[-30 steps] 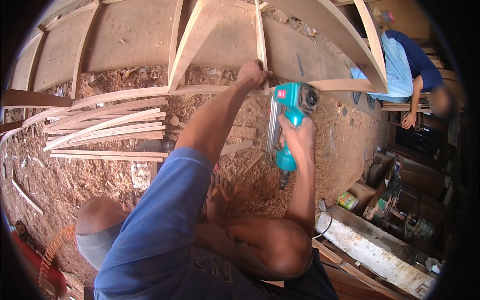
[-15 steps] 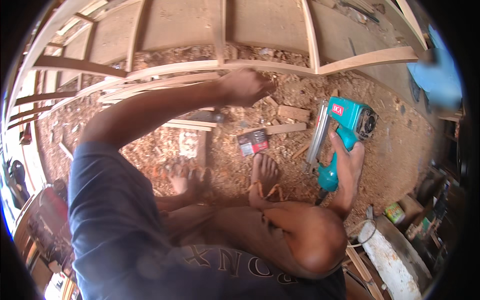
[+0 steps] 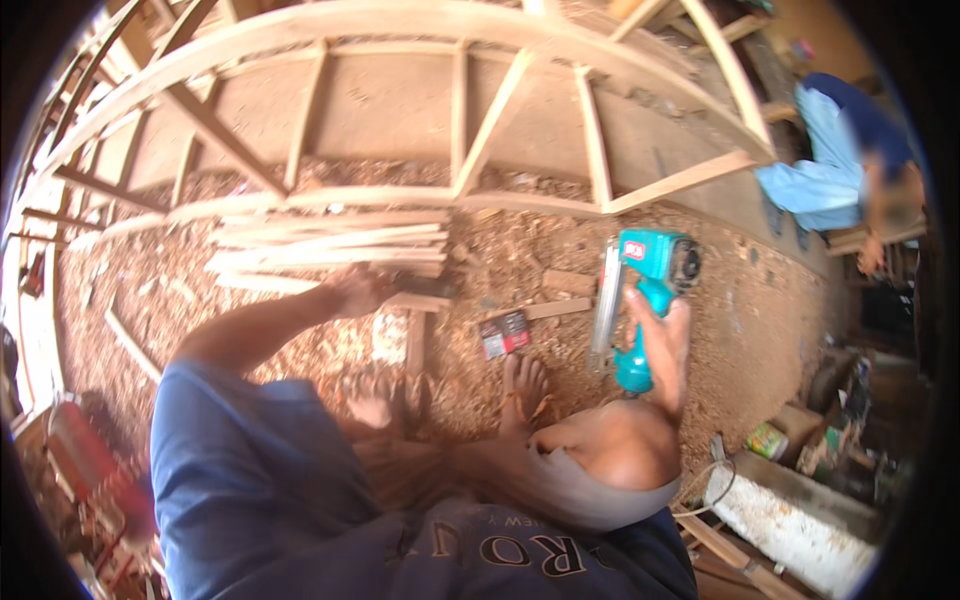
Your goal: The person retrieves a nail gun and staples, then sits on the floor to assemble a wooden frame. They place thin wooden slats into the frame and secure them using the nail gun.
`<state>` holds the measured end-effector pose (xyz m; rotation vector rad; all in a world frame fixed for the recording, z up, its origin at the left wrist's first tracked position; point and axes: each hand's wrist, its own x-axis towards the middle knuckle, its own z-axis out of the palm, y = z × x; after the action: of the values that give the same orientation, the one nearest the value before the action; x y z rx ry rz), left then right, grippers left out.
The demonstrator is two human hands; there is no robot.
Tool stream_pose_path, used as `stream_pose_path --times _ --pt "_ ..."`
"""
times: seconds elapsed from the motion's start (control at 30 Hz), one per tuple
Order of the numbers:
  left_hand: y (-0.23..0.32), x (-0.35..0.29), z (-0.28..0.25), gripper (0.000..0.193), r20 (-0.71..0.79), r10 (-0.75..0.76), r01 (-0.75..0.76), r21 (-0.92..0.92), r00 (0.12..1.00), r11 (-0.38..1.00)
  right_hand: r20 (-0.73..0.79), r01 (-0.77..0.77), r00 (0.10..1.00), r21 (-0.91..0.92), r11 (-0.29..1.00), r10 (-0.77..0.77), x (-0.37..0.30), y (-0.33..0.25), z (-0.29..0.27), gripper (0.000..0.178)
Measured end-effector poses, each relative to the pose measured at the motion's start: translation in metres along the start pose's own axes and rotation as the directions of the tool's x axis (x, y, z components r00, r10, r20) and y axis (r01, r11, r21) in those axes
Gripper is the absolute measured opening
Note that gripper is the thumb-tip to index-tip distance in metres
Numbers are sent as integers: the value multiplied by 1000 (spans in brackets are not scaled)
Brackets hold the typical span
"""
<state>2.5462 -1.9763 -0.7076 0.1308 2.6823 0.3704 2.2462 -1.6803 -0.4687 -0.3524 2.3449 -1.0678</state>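
Note:
My right hand (image 3: 668, 335) is wrapped around the grip of a teal nail gun (image 3: 655, 255), whose silver magazine points down toward the floor beside my right knee. Blurred by motion, my left hand (image 3: 365, 290) is low over the floor at the near edge of a stack of thin wooden strips (image 3: 330, 240). Next to its fingers lies a dark, blocky object (image 3: 425, 286) whose kind I cannot make out. I cannot see whether those fingers grip anything. Between my feet and the wood sits a small black and red box (image 3: 503, 333).
A long slatted wooden frame (image 3: 390, 197) stretches across the far side. Short wood offcuts (image 3: 568, 282) and shavings cover the floor. Another person in light blue trousers (image 3: 825, 185) is at the far right. A whitish, worn block (image 3: 770, 535) lies at the near right.
My left hand has come down and left from the frame's lower rail to beside the wooden strips. The nail gun stays in my right hand. The view has shifted, showing more of the frame.

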Motion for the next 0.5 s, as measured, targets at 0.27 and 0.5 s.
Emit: stream_pose_path --times 0.27,0.5 --pt "28 -23 -37 33 129 -147 148 2 981 989 -76 -6 997 92 996 13 -14 24 -25 25" --pt "147 11 -147 51 -297 373 -388 10 879 922 -224 1 973 223 975 51 -1 58 -42 26"
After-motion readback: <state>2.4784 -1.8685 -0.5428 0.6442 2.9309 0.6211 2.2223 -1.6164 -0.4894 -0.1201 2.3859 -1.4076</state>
